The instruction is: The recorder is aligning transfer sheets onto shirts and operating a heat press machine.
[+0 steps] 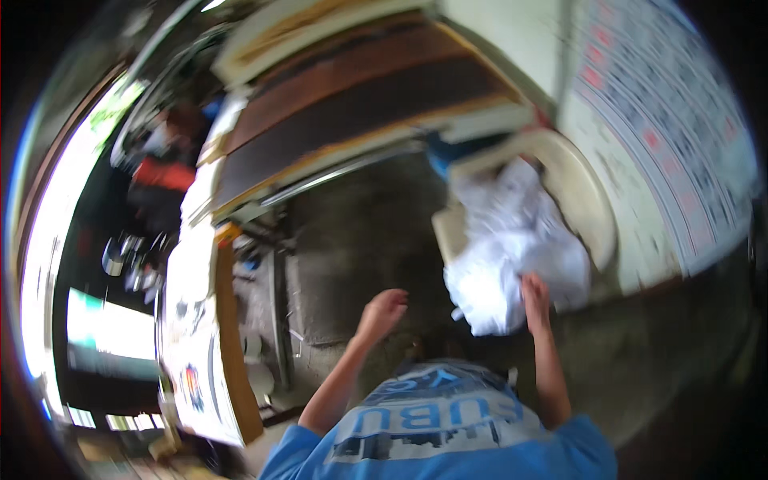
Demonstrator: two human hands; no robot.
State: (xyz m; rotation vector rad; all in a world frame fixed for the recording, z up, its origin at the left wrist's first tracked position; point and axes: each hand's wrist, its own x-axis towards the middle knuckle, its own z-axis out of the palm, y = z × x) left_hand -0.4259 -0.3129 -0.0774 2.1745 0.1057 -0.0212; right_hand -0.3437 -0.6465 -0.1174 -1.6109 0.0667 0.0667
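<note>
My left hand (384,310) hangs over the dark floor left of the chair, blurred, its fingers curled with nothing visible in them. My right hand (534,294) has its fingers closed on a bundle of white cloth (492,280), at its near edge. The bundle lies heaped on a cream plastic chair (594,196), hiding much of the seat. My blue-shirted body fills the lower edge of the head view.
A long table (344,104) with dark brown boards spans the top. A white bench (196,336) with a wooden edge runs along the left, near metal legs (280,312). A printed sheet (664,120) hangs on the right wall. Blurred red and dark shapes (164,172) are upper left.
</note>
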